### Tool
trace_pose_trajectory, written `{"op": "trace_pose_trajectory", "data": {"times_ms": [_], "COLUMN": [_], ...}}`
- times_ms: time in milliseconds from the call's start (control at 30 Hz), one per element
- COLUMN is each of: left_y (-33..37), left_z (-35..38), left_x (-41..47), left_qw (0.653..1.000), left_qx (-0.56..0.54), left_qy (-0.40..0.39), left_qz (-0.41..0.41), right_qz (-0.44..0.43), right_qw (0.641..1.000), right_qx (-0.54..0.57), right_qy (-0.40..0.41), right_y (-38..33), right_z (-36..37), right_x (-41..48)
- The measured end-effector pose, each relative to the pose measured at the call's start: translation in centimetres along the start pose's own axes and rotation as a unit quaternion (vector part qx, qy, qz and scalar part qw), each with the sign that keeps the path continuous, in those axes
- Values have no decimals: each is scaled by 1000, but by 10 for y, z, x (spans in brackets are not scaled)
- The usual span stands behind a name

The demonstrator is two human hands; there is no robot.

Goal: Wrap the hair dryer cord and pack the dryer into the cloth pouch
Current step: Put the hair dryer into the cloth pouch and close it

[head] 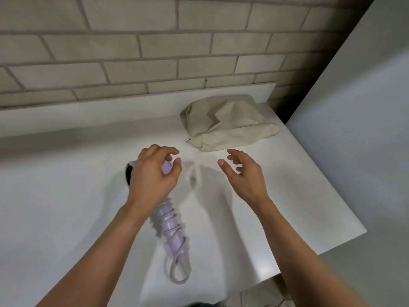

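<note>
Left hand [152, 176] grips dryer [170, 231]; pouch [225, 122] sits near right edge of counter [287, 185].

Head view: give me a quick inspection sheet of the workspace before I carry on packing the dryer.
surface: white counter, smooth.
job's things: lilac hair dryer, handle toward the camera; cream cloth pouch lies crumpled at the back right, apart from the dryer.
clutter: nothing seen.
grips: left hand curls over the dryer's head end; right hand open, holding nothing, short of the pouch.
cables: cord wound round the handle, a loose loop trailing off its end; plug not made out.
surroundings: pale brick wall behind, white panel on the right.
</note>
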State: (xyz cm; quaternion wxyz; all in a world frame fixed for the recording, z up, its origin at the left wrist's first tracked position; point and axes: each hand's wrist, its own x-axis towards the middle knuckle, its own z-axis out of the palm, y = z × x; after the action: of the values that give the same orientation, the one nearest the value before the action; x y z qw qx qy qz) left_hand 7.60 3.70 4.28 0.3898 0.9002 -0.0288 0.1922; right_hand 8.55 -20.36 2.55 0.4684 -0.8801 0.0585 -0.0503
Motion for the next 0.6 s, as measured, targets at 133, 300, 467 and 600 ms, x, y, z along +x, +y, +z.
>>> {"op": "trace_pose_trajectory", "data": {"times_ms": [133, 300, 467, 600], "left_y": [40, 57, 30, 5], "left_z": [63, 123, 157, 166], "left_x": [39, 83, 109, 122], "left_qw": [1000, 997, 984, 954], "left_qx": [5, 45, 124, 208], "left_qy": [-8, -55, -113, -184], "left_qz": [29, -1, -61, -114], "right_qz": [-20, -33, -41, -11], "right_qw": [998, 995, 986, 980], "right_qx": [-10, -46, -151, -200], "right_qy": [55, 88, 55, -15], "right_y": [27, 64, 104, 127], "right_z": [-48, -87, -101, -103], "right_x": [47, 111, 163, 194]}}
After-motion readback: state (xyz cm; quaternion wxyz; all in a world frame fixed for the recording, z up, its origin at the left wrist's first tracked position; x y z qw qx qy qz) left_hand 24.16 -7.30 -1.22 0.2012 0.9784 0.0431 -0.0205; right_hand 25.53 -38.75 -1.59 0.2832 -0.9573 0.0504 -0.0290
